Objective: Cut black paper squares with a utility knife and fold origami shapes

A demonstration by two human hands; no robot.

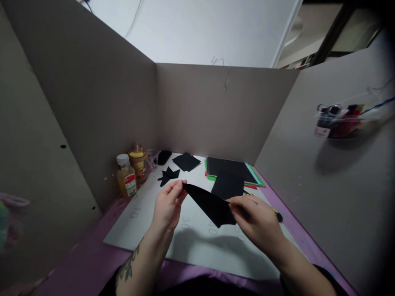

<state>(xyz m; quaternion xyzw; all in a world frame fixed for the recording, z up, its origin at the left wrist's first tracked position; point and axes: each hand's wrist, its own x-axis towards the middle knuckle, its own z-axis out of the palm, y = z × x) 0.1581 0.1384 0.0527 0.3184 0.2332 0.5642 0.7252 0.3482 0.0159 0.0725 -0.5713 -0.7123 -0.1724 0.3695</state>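
Observation:
A folded piece of black paper (210, 205) is stretched between my two hands above the white board. My left hand (169, 203) pinches its narrow pointed end between thumb and fingertips. At the wider end, my right hand (257, 216) grips the upper edge, and its fingers partly cover that side. Behind my left hand lies a black folded paper shape (168, 175) with several points. A flat black sheet (227, 185) rests just beyond the held piece, overlapping a stack of coloured paper (230, 168).
The white board (123, 234) lies on a purple cloth (86, 259), with grey panels around. At left stand a glue-like bottle (126, 176) and a yellow-lidded jar (138, 164). More black squares (187, 161) lie at the back. A clear holder (342, 121) hangs on the right panel.

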